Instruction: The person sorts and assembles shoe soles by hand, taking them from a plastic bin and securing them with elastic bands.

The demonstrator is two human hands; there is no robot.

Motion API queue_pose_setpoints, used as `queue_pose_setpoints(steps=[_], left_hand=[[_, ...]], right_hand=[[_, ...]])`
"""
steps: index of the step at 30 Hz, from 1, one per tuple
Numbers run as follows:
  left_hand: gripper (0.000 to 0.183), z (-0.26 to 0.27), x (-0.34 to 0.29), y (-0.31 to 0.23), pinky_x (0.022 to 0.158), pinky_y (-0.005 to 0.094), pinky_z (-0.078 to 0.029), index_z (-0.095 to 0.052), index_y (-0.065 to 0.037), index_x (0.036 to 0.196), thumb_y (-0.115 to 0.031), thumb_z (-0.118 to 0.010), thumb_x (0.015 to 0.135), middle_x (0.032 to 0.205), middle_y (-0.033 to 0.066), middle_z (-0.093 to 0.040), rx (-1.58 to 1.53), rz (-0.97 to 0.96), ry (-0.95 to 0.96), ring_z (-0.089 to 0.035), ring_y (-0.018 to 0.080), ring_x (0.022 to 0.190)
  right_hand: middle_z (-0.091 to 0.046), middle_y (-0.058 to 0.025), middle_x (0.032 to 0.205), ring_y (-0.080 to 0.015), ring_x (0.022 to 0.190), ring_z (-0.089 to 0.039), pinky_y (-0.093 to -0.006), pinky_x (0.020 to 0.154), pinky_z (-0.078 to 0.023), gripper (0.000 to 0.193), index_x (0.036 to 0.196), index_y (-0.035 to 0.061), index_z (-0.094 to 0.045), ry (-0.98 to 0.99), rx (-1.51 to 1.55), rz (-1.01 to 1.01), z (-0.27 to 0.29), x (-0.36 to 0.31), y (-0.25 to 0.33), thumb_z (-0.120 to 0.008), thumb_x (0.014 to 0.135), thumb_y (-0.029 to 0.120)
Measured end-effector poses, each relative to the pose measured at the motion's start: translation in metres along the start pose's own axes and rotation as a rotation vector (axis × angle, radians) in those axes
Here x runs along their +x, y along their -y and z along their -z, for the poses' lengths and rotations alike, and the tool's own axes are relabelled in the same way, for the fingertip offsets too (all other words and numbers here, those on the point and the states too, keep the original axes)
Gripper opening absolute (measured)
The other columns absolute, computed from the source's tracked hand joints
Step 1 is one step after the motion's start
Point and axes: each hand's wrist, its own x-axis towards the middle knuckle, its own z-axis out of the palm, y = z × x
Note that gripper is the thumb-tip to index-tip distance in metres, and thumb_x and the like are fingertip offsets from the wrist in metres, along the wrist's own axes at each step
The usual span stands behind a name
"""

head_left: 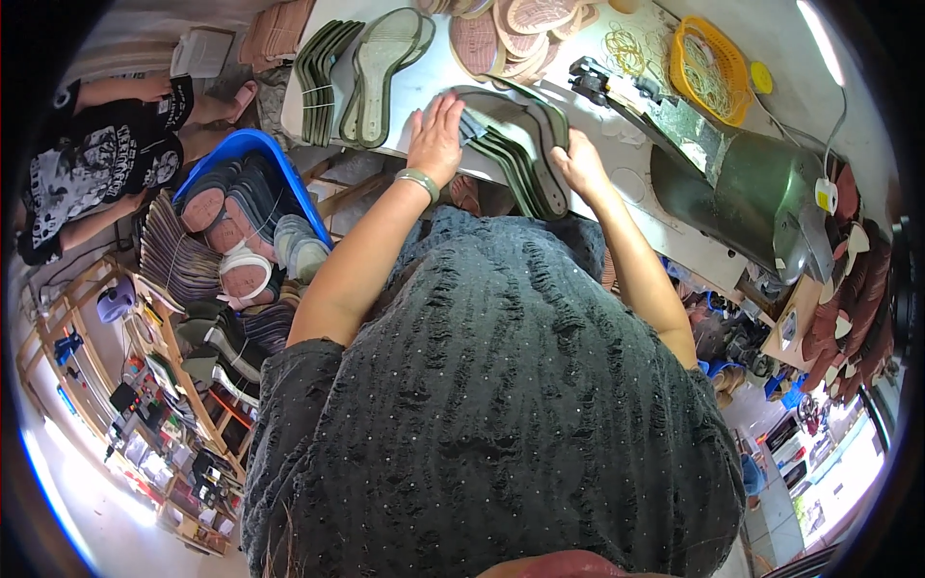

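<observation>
A stack of dark green shoe soles [511, 159] stands on edge at the near rim of the white table, in front of my body. My right hand [580, 166] is closed round the right edge of a sole at the stack's outer side. On the left, my left hand [438, 140] lies with fingers stretched out beside the stack, close to a small blue-grey piece [470, 127]; whether it touches the soles I cannot tell. Two pale-topped soles [374, 82] lie left of that hand, beside a tied bundle of green soles [318, 82].
Pink-brown insoles [520, 34] are piled at the table's back. To the right are a yellow basket [708, 72] of elastic bands and a dark green machine [761, 197]. A blue crate [252, 144] of soles stands left, near another person [96, 164].
</observation>
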Motion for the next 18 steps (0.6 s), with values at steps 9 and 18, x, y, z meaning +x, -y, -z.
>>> queue_pose_setpoints(steps=[9, 18], left_hand=[[0.099, 0.082, -0.019, -0.034, 0.111, 0.0438, -0.024, -0.007, 0.002, 0.145, -0.038, -0.070, 0.080, 0.147, 0.0192, -0.027, -1.128, -0.173, 0.436, -0.027, 0.0298, 0.136], [0.032, 0.146, -0.020, -0.082, 0.094, 0.0379, -0.047, -0.048, -0.002, 0.123, -0.008, -0.054, 0.092, 0.117, 0.0103, -0.058, -2.127, 0.215, 0.048, -0.057, 0.0209, 0.107]], right_hand=[[-0.060, -0.0210, 0.112, -0.0353, 0.103, -0.060, -0.0402, 0.089, -0.047, 0.071, 0.126, 0.0023, -0.046, -0.229, -0.011, -0.023, 0.030, -0.026, 0.097, -0.076, 0.070, 0.033], [-0.062, -0.0214, 0.107, -0.0342, 0.103, -0.060, -0.0387, 0.087, -0.047, 0.062, 0.116, -0.0014, -0.055, 0.088, 0.216, 0.244, 0.054, -0.032, 0.114, -0.071, 0.077, 0.044]])
